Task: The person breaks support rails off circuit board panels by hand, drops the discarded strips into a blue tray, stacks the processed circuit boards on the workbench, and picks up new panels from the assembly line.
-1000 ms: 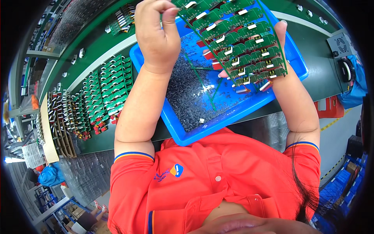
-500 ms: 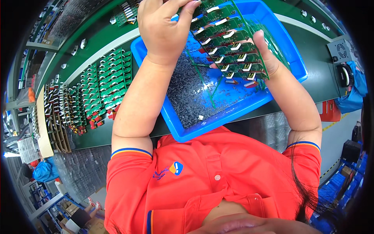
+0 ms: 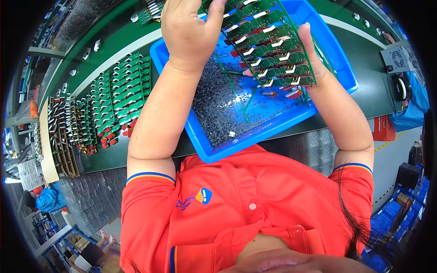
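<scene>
Both my hands hold a panel of green circuit boards (image 3: 273, 50), tilted above a blue plastic tray (image 3: 214, 154). Rows of small boards with white connectors stand out from the panel. My left hand (image 3: 191, 34) is closed at its upper left edge, thumb against the edge; part of this hand lies beyond the picture's top. On the panel's right edge, my right hand (image 3: 316, 59) grips with the thumb raised in front and the fingers mostly hidden behind. Many small dark pin-like pieces (image 3: 214, 100) and thin green strips (image 3: 248, 107) lie in the tray.
More green board panels (image 3: 129, 86) stand in rows on the bench to the left, beside a cardboard divider box (image 3: 63, 150). A grey box with a fan (image 3: 397, 59) sits at the bench's right end. A red bin (image 3: 384, 128) is below it.
The panel has moved up slightly and changed its tilt a little, with both hands still on it. What looks like another person's hand has appeared at the far right.
</scene>
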Tool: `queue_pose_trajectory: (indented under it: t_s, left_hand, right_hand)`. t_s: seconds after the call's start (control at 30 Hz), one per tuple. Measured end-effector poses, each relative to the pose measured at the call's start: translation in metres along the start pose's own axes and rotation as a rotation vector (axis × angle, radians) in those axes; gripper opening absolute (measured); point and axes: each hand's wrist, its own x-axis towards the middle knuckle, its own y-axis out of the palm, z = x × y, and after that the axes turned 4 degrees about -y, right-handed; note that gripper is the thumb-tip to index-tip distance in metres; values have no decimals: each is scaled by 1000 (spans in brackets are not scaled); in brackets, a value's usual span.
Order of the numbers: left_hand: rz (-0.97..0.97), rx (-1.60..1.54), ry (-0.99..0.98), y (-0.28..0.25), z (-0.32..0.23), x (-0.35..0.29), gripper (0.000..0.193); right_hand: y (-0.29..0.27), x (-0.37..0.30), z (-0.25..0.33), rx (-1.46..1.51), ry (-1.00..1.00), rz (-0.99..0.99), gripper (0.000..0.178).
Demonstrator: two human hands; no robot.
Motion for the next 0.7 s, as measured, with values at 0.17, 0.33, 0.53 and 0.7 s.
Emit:
queue_pose_trajectory:
  t_s: [0.17,0.33,0.53,0.7]
  left_hand:
    - [98,40,13,-4,2,1,8]
    - [43,11,-35,1,9,-6,10]
    - [30,-38,-82,5,1,-7,11]
    - [74,36,-77,0,3,-5,11]
  right_hand:
    - [-5,-2,-9,-6,-44,-50,101]
    - [-2,0,-4,50,-39,-64,101]
    - [-3,0,-7,17,-53,-97,105]
    - [-7,-4,-10,-171,-49,-29,105]
